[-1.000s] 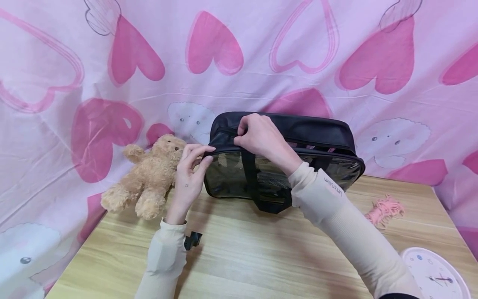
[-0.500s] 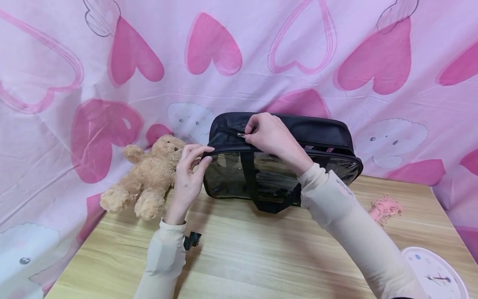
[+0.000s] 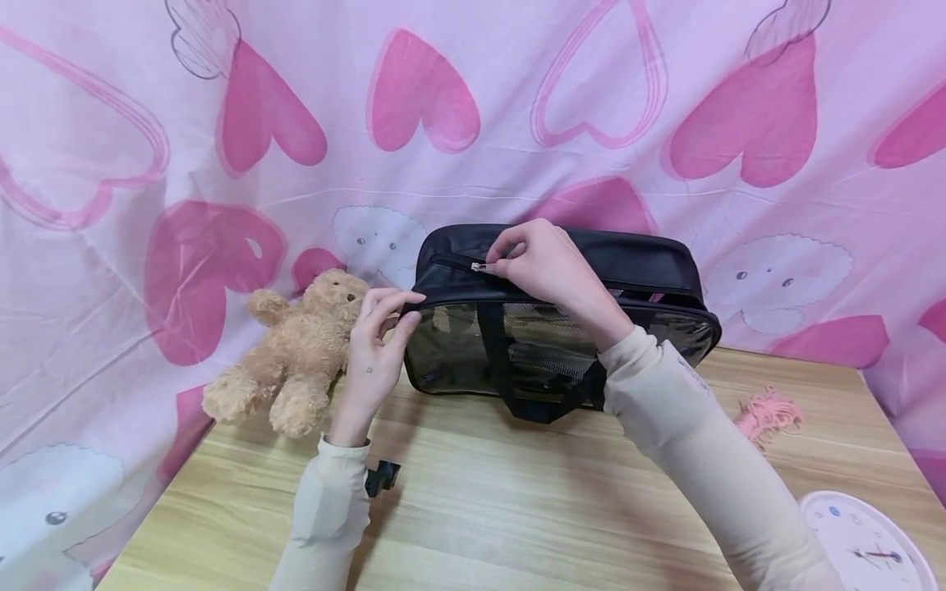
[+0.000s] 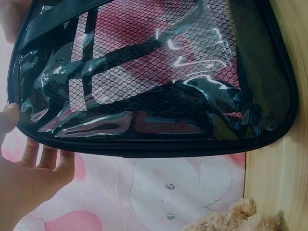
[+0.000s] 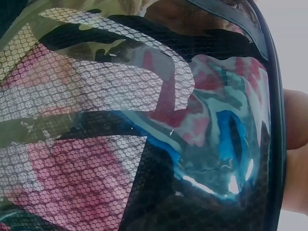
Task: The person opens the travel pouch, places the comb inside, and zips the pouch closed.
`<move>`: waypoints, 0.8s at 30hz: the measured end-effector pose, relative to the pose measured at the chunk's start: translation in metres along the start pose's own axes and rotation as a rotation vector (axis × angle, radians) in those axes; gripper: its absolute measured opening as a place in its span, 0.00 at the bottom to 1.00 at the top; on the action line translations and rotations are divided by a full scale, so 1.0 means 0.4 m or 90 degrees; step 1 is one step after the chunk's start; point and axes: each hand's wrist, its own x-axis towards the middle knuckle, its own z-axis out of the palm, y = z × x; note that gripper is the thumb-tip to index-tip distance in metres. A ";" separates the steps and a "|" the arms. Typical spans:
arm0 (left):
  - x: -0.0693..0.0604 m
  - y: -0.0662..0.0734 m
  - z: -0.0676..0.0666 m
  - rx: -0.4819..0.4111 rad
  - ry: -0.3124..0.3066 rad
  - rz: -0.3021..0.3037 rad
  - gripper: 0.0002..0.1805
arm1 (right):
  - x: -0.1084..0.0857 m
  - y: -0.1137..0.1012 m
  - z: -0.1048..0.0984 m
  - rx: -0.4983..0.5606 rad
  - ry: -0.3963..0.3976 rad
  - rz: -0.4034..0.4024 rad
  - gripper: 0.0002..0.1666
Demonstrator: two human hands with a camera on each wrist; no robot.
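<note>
A black bag (image 3: 458, 349) with a see-through front stands upright at the back of the table. My left hand (image 3: 375, 353) pinches its upper left corner between thumb and fingers; in the left wrist view this hand (image 4: 36, 178) grips the dark piped edge (image 4: 159, 150). On the bag's top, my right hand (image 3: 550, 267) pinches the pull of a silver zipper slider (image 3: 479, 267). Left of the slider the zipper is closed, while a gap shows to the right of the hand. Through the clear panel (image 5: 216, 144) in the right wrist view, mesh (image 5: 82, 183) is visible.
A tan teddy bear (image 3: 306, 349) leans left of the bag. Pink cord (image 3: 769, 414) lies at the right, with a round clock (image 3: 861, 538) nearer the front. A small black object (image 3: 383, 476) is beside my left sleeve. Heart-patterned cloth (image 3: 502, 172) hangs behind.
My right hand has moved rightward along the bag's top, and the slider has come into view with less of the gap showing. My left hand has stayed at the corner.
</note>
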 end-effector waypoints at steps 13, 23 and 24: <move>-0.003 -0.001 -0.004 0.005 -0.005 -0.003 0.09 | -0.001 0.007 -0.002 0.028 -0.017 0.010 0.06; 0.000 -0.004 -0.005 0.004 -0.009 0.001 0.09 | -0.001 0.014 -0.014 0.046 -0.026 0.019 0.06; 0.000 -0.005 -0.005 0.004 -0.008 0.000 0.09 | -0.001 0.015 -0.016 0.048 -0.027 0.022 0.06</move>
